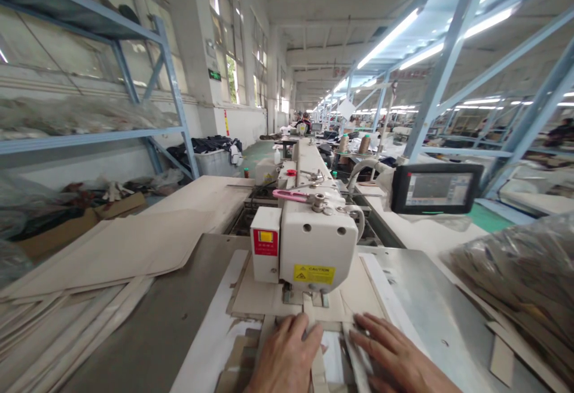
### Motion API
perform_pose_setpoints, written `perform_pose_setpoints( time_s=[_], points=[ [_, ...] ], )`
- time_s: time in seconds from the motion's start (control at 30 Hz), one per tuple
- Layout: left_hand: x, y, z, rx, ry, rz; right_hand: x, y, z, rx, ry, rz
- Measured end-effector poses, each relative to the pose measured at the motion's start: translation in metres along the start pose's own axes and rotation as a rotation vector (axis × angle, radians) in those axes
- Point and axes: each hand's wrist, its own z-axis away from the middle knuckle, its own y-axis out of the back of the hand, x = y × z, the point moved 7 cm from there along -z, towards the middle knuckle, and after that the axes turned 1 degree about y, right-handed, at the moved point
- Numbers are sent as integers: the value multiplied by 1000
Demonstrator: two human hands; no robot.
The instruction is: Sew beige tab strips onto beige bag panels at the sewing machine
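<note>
In front of me is a white sewing machine head (318,243) with a yellow caution label. Beneath it lies a flat template (210,336) with white edges and beige pieces set in it. My left hand (287,351) rests on the template just short of the needle area, fingers bent and lying on a narrow beige strip (318,369). To the right, my right hand (390,348) lies with fingers stretched out over the template's right part and a pale strip. Neither hand visibly grips anything; the left fingertips are partly hidden. Pink-handled scissors (293,195) lie on top of the machine.
Large beige sheets (134,243) are stacked at left. A control screen (437,188) stands at right, above a plastic-wrapped bundle (520,267). Thread cones (365,143) stand behind. Blue shelving (174,94) rises at left, with a cardboard box (63,234) below.
</note>
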Motion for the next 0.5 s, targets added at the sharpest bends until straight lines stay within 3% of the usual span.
perform_pose_setpoints(
  time_s=[0.13,0.27,0.4,0.5],
  points=[
    [1,10,-8,43,17,182,1,2,-9,42,-31,147],
    [8,14,-15,116,-10,290,-5,11,-13,132,55,209],
    [7,12,-7,124,-12,246,-11,8,-4,248,152,115],
    [4,6,2,33,-27,169,1,-9,11,346,76,-20]
  ],
)
